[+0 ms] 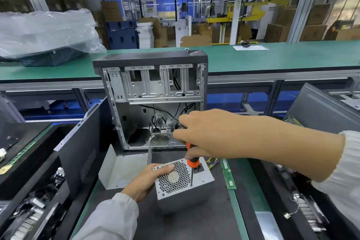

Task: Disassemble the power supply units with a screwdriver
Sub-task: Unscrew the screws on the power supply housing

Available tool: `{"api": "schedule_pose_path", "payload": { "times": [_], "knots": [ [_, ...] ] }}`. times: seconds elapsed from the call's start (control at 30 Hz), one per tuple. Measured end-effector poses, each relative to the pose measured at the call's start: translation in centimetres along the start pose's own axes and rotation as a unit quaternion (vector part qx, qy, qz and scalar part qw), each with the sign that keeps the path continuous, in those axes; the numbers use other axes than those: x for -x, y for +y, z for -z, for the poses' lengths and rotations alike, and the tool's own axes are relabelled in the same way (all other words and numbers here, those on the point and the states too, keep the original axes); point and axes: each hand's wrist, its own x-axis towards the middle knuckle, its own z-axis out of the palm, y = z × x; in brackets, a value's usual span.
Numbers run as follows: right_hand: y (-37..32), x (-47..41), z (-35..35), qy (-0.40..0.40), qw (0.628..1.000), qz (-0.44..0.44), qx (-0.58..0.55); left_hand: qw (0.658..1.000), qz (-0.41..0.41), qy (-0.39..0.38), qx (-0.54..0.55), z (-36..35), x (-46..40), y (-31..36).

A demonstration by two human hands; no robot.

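In the head view, the PSU (184, 185) is stood on the dark mat (224, 220) in front of the open case (153, 101), its fan grille turned upward. It is gripped at its upper left corner by the left hand (148, 179), with the thumb laid along the top edge. The screwdriver (191, 163) is held by its orange handle in the right hand (210, 138), fingers wrapped around it from above, and the shaft is pointed down so that the tip is set on the grille face near its right edge. Whether the tip is seated in a screw head cannot be told.

Several risks are judged from this. If the tip is not fully seated, it may be cammed out under pressure and skated across the grille, and the screw head may be stripped. Since the PSU is steadied at one corner only, it may be rocked or turned by downward force. A freed screw may be lost among the parts nearby, such as the RAM stick (228, 175) or the bent plate (120, 169) just beside the PSU.
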Motion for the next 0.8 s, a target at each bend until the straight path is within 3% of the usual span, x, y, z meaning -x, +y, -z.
{"api": "schedule_pose_path", "payload": {
  "times": [0.23,0.47,0.6,0.8],
  "knots": [
    [0.1,0.2,0.4,-0.025,0.972,-0.129,-0.196,1.0,0.003,-0.011,0.003,-0.1,0.1,0.1],
    [-0.8,-0.5,0.3,0.004,0.964,-0.263,-0.042,1.0,0.006,-0.014,0.001,0.0,0.1,0.0],
    [-0.7,-0.7,0.4,-0.011,0.97,-0.234,-0.066,1.0,0.006,-0.02,0.0,0.1,0.1,0.0],
    [0.0,0.1,0.6,-0.027,0.992,-0.11,-0.048,1.0,0.0,-0.009,-0.006,0.0,0.1,-0.1]
  ]
}}
